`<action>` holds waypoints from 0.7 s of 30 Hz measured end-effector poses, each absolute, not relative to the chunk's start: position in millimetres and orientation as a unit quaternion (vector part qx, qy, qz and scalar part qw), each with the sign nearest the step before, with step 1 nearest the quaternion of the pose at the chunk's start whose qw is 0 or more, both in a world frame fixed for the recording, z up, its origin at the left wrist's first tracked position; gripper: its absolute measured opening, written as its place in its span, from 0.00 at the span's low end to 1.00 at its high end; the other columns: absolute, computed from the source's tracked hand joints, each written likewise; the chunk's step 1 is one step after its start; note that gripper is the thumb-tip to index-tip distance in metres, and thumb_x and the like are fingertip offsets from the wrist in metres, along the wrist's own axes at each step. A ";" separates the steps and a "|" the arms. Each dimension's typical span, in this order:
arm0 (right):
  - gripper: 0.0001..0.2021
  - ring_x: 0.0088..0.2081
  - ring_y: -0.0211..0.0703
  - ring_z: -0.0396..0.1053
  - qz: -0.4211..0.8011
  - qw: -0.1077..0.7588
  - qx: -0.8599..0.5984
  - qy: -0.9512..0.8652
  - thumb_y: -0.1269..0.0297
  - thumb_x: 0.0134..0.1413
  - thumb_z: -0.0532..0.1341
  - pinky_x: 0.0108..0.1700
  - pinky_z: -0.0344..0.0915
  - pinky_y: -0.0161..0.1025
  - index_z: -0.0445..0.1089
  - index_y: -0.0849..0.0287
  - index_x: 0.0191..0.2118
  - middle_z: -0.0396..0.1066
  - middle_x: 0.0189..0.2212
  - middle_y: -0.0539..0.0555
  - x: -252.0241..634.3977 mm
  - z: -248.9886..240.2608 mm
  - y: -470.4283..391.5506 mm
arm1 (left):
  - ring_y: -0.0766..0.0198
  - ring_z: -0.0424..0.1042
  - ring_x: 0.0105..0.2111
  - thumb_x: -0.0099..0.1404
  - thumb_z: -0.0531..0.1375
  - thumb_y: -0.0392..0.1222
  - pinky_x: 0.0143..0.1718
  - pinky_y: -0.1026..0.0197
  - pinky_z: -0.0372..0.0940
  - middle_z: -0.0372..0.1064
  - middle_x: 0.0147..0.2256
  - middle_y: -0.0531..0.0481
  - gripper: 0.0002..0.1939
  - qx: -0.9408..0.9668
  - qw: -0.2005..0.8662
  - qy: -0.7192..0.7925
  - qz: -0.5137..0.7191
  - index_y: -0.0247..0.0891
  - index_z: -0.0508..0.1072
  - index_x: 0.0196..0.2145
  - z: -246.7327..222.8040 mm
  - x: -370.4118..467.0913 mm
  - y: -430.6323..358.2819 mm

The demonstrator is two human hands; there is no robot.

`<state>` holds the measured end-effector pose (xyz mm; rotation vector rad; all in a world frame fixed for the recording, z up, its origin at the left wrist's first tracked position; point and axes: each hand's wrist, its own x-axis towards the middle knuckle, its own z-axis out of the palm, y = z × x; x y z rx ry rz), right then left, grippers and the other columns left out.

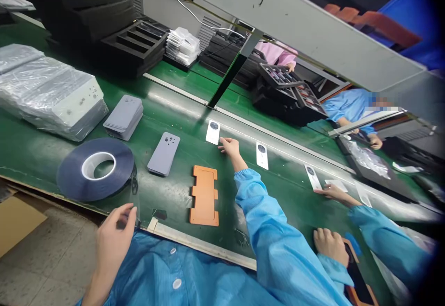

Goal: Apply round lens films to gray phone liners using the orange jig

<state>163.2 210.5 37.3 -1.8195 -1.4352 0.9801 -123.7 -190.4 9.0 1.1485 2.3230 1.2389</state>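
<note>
A person in a blue smock sat or stood at a green counter [174,199], seen from their own head. Their left hand [116,227], low and near the front edge, pinched a clear strip [135,199] between thumb and finger; the strip hung beside a wide roll of tape [76,171] lying flat on the counter. Their right hand [229,147] reached forward, its fingertips at the lower right edge of a white phone panel [212,132] that lay on the far side of the counter; whether they gripped it could not be told.

Between the arms lay an orange tray [204,197]. Left of it was a small gray pile of phone panels [164,155], then a taller gray stack [125,113], with a plastic-wrapped bundle [76,106] farther left. Two more white panels lay to the right, a middle one [262,156] and a far one [312,177]. A co-worker's hand [335,192] was at the far one.
</note>
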 end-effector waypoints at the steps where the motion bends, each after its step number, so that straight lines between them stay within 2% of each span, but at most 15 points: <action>1: 0.13 0.25 0.35 0.74 0.364 0.307 -0.687 -0.549 0.64 0.61 0.66 0.24 0.67 0.30 0.75 0.72 0.45 0.79 0.35 0.61 165.2 41.2 207.6 | 0.60 0.75 0.29 0.70 0.62 0.55 0.35 0.59 0.69 0.79 0.33 0.49 0.16 0.400 0.154 0.789 0.439 0.41 0.80 0.43 7.3 -120.9 -188.9; 5: 0.14 0.29 0.36 0.76 0.345 0.307 -0.666 -0.586 0.62 0.62 0.65 0.27 0.68 0.30 0.78 0.68 0.47 0.80 0.44 0.62 162.8 54.4 172.4 | 0.63 0.73 0.26 0.70 0.61 0.52 0.32 0.61 0.68 0.78 0.31 0.50 0.15 0.432 0.189 0.740 0.480 0.39 0.81 0.43 11.7 -107.9 -175.0; 8: 0.14 0.30 0.39 0.76 0.377 0.286 -0.621 -0.625 0.59 0.60 0.67 0.33 0.71 0.33 0.80 0.63 0.46 0.81 0.39 0.57 141.3 56.2 110.2 | 0.64 0.70 0.24 0.70 0.61 0.51 0.28 0.63 0.66 0.77 0.29 0.50 0.15 0.442 0.235 0.710 0.494 0.38 0.81 0.42 20.8 -100.7 -162.4; 11: 0.13 0.37 0.43 0.78 0.449 0.236 -0.461 -0.728 0.57 0.63 0.65 0.41 0.74 0.39 0.81 0.60 0.46 0.81 0.39 0.56 106.7 59.1 30.7 | 0.64 0.72 0.25 0.70 0.61 0.50 0.27 0.64 0.66 0.77 0.29 0.49 0.15 0.424 0.312 0.689 0.499 0.36 0.81 0.42 26.9 -96.2 -153.3; 14: 0.15 0.40 0.43 0.78 0.506 0.189 -0.367 -0.757 0.56 0.63 0.67 0.43 0.75 0.40 0.80 0.56 0.51 0.80 0.45 0.56 75.3 66.7 -31.5 | 0.62 0.75 0.27 0.69 0.62 0.49 0.28 0.64 0.68 0.79 0.31 0.47 0.15 0.403 0.381 0.675 0.487 0.36 0.80 0.43 30.5 -92.6 -149.2; 18: 0.19 0.41 0.46 0.79 0.531 0.201 -0.415 -0.711 0.55 0.60 0.70 0.43 0.76 0.41 0.79 0.56 0.53 0.80 0.44 0.57 58.9 62.2 -60.4 | 0.63 0.75 0.29 0.69 0.61 0.44 0.27 0.65 0.67 0.80 0.38 0.45 0.13 0.466 0.409 0.645 0.446 0.37 0.81 0.46 38.0 -91.1 -147.9; 21: 0.15 0.44 0.48 0.80 0.574 0.220 -0.430 -0.661 0.58 0.64 0.65 0.46 0.77 0.44 0.80 0.57 0.52 0.82 0.45 0.57 61.2 46.7 -59.6 | 0.62 0.76 0.34 0.69 0.59 0.41 0.32 0.64 0.69 0.79 0.41 0.45 0.12 0.524 0.428 0.603 0.423 0.38 0.80 0.46 42.8 -95.9 -144.3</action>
